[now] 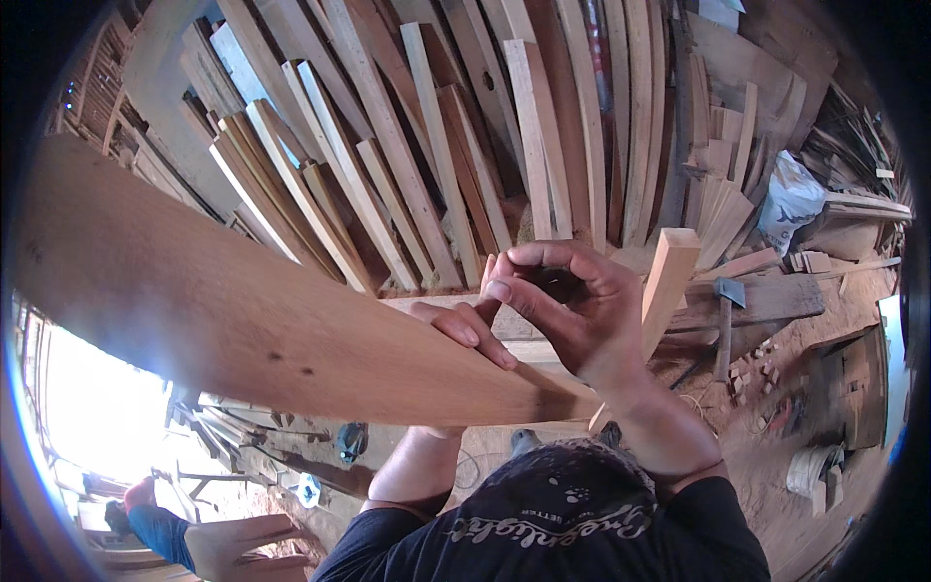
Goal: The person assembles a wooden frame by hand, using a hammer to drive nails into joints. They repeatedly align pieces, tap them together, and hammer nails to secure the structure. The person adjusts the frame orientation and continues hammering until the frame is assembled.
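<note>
A long, wide wooden board (pixel 233 291) slants across from the upper left to a narrow end in front of me. My left forearm passes under it, and the fingers of my left hand (pixel 464 325) curl over its far edge. One finger of that hand is raised. My right hand (pixel 577 296) is above the board near that end, thumb and forefinger pinched together against the raised finger. Whatever is in the pinch, if anything, is too small to make out. Just right of my right hand, a squared wooden post (pixel 671 276) stands up.
Many sawn planks (pixel 427 145) lean in a row along the far side. At the right are a hammer-like tool (pixel 727 315), a white sack (pixel 790 199) and small wood offcuts (pixel 754 373). A dark power tool (pixel 351 441) lies lower left, near another person's blue sleeve (pixel 160 533).
</note>
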Tool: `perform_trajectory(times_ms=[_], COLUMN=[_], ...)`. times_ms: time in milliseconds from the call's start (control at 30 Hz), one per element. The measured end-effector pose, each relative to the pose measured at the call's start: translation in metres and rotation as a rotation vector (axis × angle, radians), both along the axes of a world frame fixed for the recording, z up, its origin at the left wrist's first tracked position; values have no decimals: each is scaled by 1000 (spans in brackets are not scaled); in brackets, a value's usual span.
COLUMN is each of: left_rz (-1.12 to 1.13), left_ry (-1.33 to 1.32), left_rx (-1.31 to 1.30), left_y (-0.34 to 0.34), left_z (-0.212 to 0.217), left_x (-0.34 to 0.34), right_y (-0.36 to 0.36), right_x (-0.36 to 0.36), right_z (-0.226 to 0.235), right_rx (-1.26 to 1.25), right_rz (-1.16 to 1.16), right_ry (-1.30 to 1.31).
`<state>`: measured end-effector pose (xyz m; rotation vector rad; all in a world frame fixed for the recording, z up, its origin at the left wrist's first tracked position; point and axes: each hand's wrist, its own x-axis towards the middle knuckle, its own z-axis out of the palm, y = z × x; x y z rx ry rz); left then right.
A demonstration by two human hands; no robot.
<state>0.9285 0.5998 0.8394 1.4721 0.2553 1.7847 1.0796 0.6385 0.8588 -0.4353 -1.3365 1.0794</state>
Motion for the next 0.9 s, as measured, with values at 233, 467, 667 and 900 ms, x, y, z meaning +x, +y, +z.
perform_trajectory(times_ms=[233,467,667,900], left_rz=[65,98,87,77], left_ry=[45,-41,-48,-21], left_rx=[81,29,4,6], left_y=[-9,-15,-13,-12], left_z=[-12,-6,-7,-13], left_x=[-20,-26,-29,-31], right_y=[2,0,0,-2], right_x=[-18,-28,-30,-27], right_z=[-6,-4,-6,6], right_rx=[13,67,255,423], right_rz=[-35,-59,-191,-305], right_ry=[-166,-240,-321,-421])
